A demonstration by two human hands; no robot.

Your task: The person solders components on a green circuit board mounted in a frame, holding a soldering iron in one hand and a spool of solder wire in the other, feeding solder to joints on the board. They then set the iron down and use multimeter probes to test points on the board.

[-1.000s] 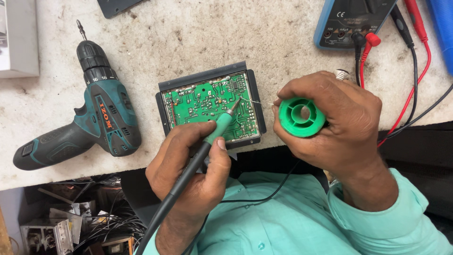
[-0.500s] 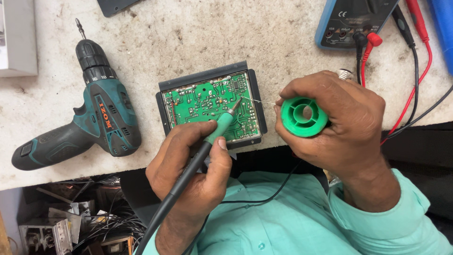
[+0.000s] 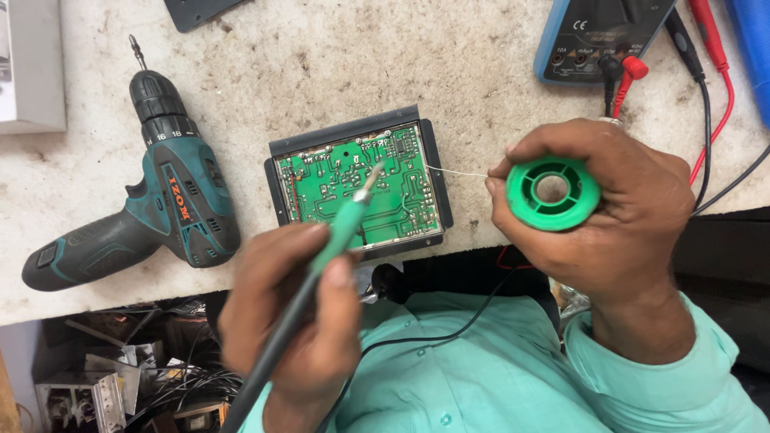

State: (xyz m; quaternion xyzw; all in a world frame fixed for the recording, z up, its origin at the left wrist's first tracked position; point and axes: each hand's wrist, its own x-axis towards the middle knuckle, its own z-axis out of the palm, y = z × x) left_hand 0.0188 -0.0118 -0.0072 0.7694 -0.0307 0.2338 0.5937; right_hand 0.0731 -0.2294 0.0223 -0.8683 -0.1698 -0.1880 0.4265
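A green circuit board (image 3: 353,186) in a black frame lies near the front edge of the worn white bench (image 3: 337,64). My left hand (image 3: 293,321) grips a soldering iron (image 3: 341,228) with a green and black handle; its metal tip rests over the middle of the board. To the right of the board, my right hand (image 3: 601,216) holds a green spool of solder wire (image 3: 552,192). A thin strand runs from the spool to the board's right edge.
A teal and black cordless drill (image 3: 152,208) lies to the left. A blue multimeter (image 3: 597,36) with red and black leads sits at the back right. A grey box (image 3: 32,68) is at the far left. Scrap parts and wires fill the space under the bench.
Both hands hold almost still; the spool and my right hand have shifted very slightly right. The iron tip stays over the board.
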